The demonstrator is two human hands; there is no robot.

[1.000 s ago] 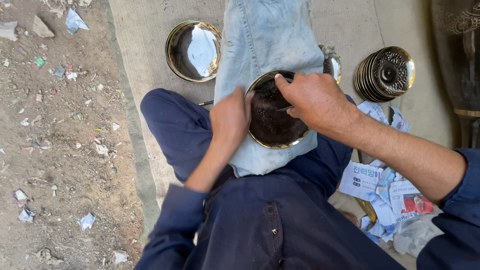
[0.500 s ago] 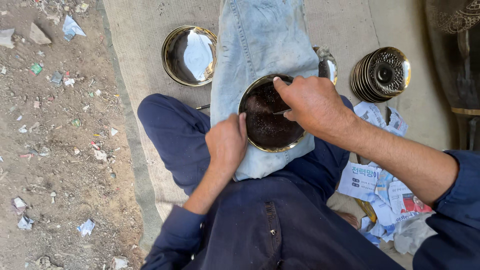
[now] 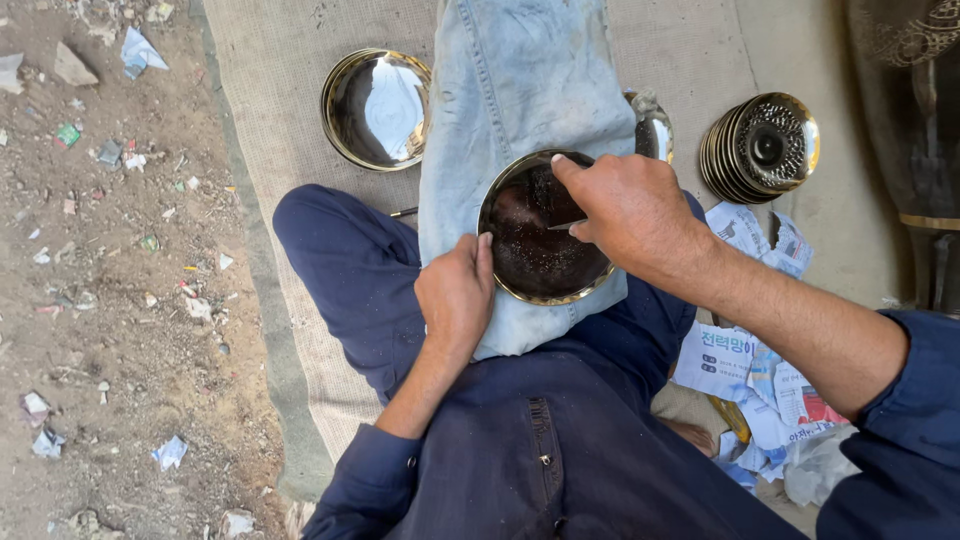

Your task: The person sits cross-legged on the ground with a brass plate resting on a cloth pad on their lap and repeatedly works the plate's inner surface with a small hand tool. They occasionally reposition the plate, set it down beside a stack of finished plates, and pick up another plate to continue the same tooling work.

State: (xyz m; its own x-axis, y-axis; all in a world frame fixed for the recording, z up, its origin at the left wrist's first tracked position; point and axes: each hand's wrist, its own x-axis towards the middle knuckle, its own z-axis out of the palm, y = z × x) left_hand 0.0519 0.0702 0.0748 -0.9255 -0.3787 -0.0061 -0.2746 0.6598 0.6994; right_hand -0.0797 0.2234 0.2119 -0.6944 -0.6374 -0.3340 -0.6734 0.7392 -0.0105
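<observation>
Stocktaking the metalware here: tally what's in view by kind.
Dark-centred plate on the lap, left hand at its rim, right hand above it: 1
Shiny plates lying loose, one open and one half hidden by denim: 2
Stack of patterned plates: 1
Total: 4

The bowl [image 3: 540, 250] has a brass-gold rim and a dark brown, speckled inside. Under it lies pale blue, faded denim [image 3: 520, 90] with grey smudges. Left of the bowl, the trousers [image 3: 350, 270] are navy. Beyond the bowl, a dish [image 3: 377, 107] shines silver inside a gold rim. Right of the bowl, stacked plates [image 3: 762, 147] are gold with dark patterned centres, and the papers [image 3: 750, 370] are white, blue and red.
</observation>
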